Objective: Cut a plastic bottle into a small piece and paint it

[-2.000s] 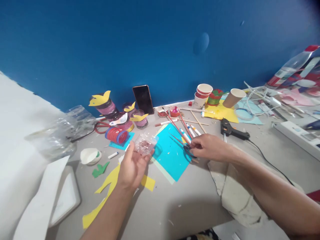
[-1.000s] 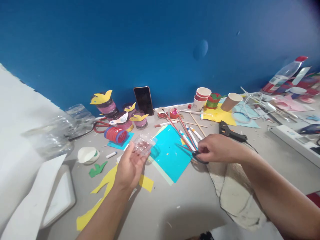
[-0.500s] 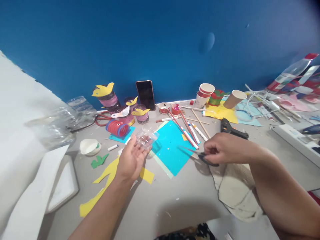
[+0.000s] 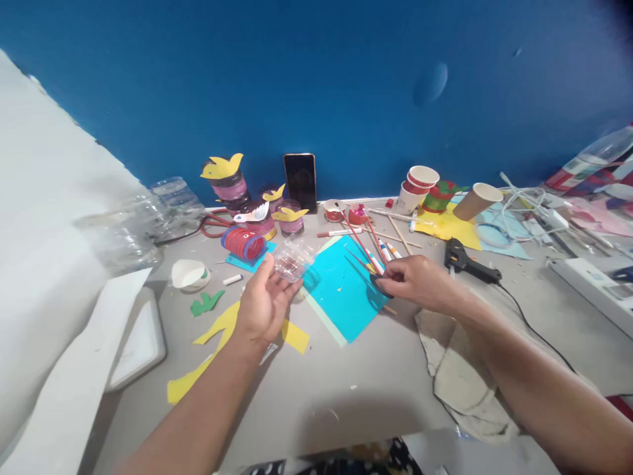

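My left hand (image 4: 267,300) holds a clear plastic piece (image 4: 293,260), which looks like a cut section of a bottle, between thumb and fingers. To its right lies a blue sheet of paper (image 4: 341,290) on a pale sheet. Over the blue sheet's right side, my right hand (image 4: 408,280) grips scissors (image 4: 363,262) by their dark handles, blades pointing up and left. Felt pens (image 4: 394,251) and red sticks (image 4: 366,243) lie just beyond that hand. Yellow paper scraps (image 4: 217,343) are under and beside my left forearm.
Bottle-ring crafts with yellow paper birds (image 4: 230,178) stand at the back left, near a phone (image 4: 301,181) leaning on the wall. A glue gun (image 4: 469,262) with its cord, paper cups (image 4: 420,188) and a power strip (image 4: 593,290) are at the right. Clear bottles (image 4: 119,231) lie left.
My right hand has moved left with the scissors, closer to the plastic piece and over the blue sheet. My left hand keeps hold of the plastic. The view has shifted slightly.
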A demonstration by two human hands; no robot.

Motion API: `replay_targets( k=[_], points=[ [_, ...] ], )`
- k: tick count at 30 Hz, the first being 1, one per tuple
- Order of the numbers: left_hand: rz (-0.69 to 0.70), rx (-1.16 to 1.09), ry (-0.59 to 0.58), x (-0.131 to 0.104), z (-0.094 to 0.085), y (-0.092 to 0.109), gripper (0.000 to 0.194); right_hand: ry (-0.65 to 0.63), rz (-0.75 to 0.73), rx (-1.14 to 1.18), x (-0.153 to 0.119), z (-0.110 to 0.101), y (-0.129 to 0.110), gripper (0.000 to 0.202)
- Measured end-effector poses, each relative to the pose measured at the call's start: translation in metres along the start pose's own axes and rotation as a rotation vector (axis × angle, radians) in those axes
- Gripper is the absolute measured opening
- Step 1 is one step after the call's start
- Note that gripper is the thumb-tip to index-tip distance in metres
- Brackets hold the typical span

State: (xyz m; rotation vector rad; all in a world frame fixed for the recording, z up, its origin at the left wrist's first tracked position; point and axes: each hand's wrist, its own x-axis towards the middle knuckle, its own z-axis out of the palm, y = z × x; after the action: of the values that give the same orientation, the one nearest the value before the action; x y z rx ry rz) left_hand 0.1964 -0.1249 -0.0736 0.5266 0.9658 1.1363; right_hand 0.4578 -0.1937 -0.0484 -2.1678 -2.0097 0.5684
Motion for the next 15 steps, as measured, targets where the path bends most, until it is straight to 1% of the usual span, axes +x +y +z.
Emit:
replay_targets(
  k=[2,5,7,9,10,11,12,15],
  points=[
    [-0.001,-0.007,0.014,0.002,-0.001,-0.001,0.027,-0.032,0.003,-0.046,0.010,0.009,-0.003,0.031],
    [-0.011,-0.002,0.032,0.004,-0.002,-0.003,0.028,-0.067,-0.062,-0.078,0.013,0.014,-0.004,0.029],
    [-0.012,0.006,0.027,0.004,-0.003,-0.002,0.029,-0.145,-0.173,-0.065,0.008,0.012,-0.002,0.026],
    [-0.003,0.002,0.021,0.005,-0.003,-0.001,0.029,-0.273,-0.314,0.002,0.000,0.006,0.002,0.023],
    [0.002,-0.001,0.018,0.005,-0.004,-0.001,0.030,-0.315,-0.353,0.047,-0.003,0.004,0.004,0.022],
    [0.007,-0.004,0.017,0.005,-0.004,0.000,0.030,-0.322,-0.366,0.087,-0.005,0.002,0.005,0.023],
    [0.011,-0.005,0.018,0.006,-0.004,0.001,0.031,-0.296,-0.353,0.114,-0.005,0.002,0.005,0.023],
    [0.016,-0.002,0.014,0.008,-0.006,0.002,0.032,-0.128,-0.243,0.075,0.001,0.007,-0.002,0.029]
  ],
)
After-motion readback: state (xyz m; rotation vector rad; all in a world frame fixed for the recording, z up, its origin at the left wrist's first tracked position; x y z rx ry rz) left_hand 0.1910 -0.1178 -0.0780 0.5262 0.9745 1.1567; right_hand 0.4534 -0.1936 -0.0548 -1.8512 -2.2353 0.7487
